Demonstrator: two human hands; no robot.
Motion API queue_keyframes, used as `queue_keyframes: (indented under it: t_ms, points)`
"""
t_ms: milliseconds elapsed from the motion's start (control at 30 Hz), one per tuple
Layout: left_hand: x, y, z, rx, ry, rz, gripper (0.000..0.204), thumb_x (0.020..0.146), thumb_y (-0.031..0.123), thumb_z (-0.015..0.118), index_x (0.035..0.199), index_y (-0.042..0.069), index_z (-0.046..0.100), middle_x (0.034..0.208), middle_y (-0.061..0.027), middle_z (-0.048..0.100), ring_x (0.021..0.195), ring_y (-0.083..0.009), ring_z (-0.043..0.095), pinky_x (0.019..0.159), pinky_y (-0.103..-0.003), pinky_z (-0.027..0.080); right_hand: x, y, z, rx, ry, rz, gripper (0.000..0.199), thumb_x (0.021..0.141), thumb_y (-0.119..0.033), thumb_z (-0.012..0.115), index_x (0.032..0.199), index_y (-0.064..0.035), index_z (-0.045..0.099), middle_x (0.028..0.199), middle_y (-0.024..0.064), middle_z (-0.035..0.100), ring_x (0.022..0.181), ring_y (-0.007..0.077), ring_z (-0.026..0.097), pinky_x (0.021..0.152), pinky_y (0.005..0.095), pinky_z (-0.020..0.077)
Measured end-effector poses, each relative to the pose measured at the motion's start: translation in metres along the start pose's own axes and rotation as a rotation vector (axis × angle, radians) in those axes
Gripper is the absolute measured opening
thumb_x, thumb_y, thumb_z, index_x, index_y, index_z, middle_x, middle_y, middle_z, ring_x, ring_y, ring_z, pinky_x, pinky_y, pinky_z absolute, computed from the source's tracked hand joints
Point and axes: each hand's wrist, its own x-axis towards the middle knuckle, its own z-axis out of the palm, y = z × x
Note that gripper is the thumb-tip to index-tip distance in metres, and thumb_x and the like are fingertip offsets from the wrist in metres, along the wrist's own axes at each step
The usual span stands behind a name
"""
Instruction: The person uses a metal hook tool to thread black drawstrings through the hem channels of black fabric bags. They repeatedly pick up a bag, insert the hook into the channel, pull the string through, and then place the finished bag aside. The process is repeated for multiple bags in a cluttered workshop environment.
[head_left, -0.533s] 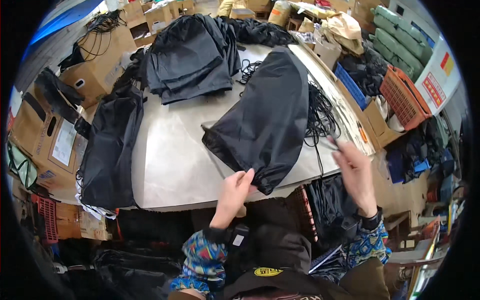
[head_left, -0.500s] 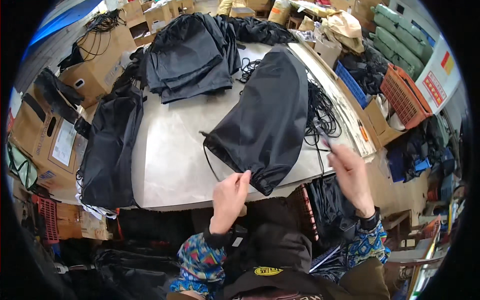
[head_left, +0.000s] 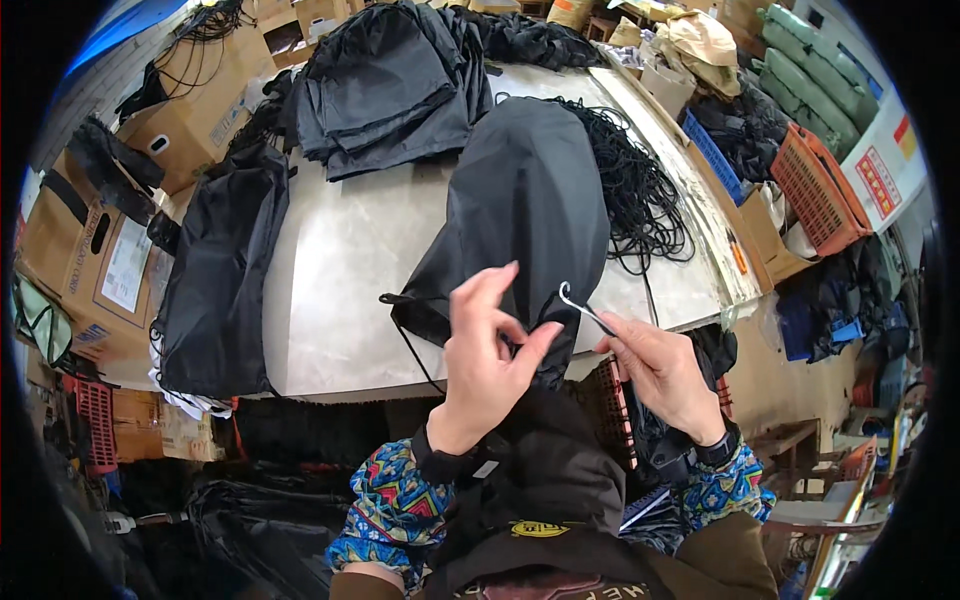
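A black drawstring bag (head_left: 535,185) lies on the table in front of me, its near end at the table's front edge. A thin black cord (head_left: 415,350) hangs from its left corner. My left hand (head_left: 485,355) is over the bag's near end, thumb and forefinger spread apart; whether other fingers touch the cloth is hidden. My right hand (head_left: 660,370) is closed on a thin metal hook (head_left: 580,303), whose curved tip points up and left over the bag's near right side. A tangle of black cords (head_left: 640,190) lies beside the bag's right edge.
The pale tabletop (head_left: 340,270) carries a stack of black bags (head_left: 385,90) at the back and another black bag (head_left: 225,280) at the left. Cardboard boxes (head_left: 120,265) stand left of the table. Orange crates (head_left: 815,180) and an orange-handled cutter (head_left: 738,255) are right.
The right hand has brought the hook leftward to the bag's near end. My left hand has risen and spread its thumb and forefinger. The bag's near end has shifted, and more cords show.
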Motion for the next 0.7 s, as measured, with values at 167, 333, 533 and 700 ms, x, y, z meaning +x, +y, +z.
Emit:
queue_keyframes:
  t_ms: [167,333,533,700]
  points:
    - [-0.005,-0.004,-0.014,0.056,-0.321,0.143,0.003,0.086,0.000,0.061,0.085,-0.004,0.062,0.083,-0.0116,0.066,0.075,-0.0149,0.065,0.058,-0.026,0.051,0.006,0.008,0.001,-0.272,0.116,-0.048,0.045,0.085,0.007,0.051,0.128,-0.0069,0.053,0.092,0.0179,0.064,0.076,0.0310,0.063,0.069,0.0335,0.0515]
    - [-0.004,-0.028,-0.117,0.315,0.221,-0.284,0.018,0.085,0.001,0.055,0.098,-0.003,0.067,0.080,-0.0117,0.064,0.069,-0.0131,0.057,0.064,-0.029,0.045,-0.017,0.106,-0.079,-0.486,0.691,0.252,0.039,0.089,0.002,0.045,0.127,-0.0041,0.053,0.095,0.0178,0.065,0.069,0.0177,0.058,0.065,0.0310,0.0483]
    - [-0.025,-0.055,-0.180,1.180,-0.003,-0.236,0.061,0.072,-0.003,0.052,0.131,-0.009,0.038,0.126,-0.0237,0.049,0.112,-0.0387,0.049,0.096,-0.042,0.039,-0.029,0.079,0.000,-0.528,0.380,0.049,0.035,0.085,-0.005,0.058,0.120,-0.0063,0.057,0.079,0.0114,0.056,0.064,0.0263,0.055,0.060,0.0339,0.0469]
    - [-0.002,-0.069,-0.100,0.912,-0.214,-0.046,0.062,0.072,-0.001,0.058,0.132,0.003,0.045,0.120,-0.0228,0.053,0.111,-0.0361,0.051,0.096,-0.041,0.039,0.000,0.010,0.072,-0.580,-0.014,-0.218,0.054,0.077,-0.016,0.066,0.128,-0.0064,0.050,0.083,0.0072,0.046,0.071,0.0199,0.054,0.052,0.0318,0.0463]
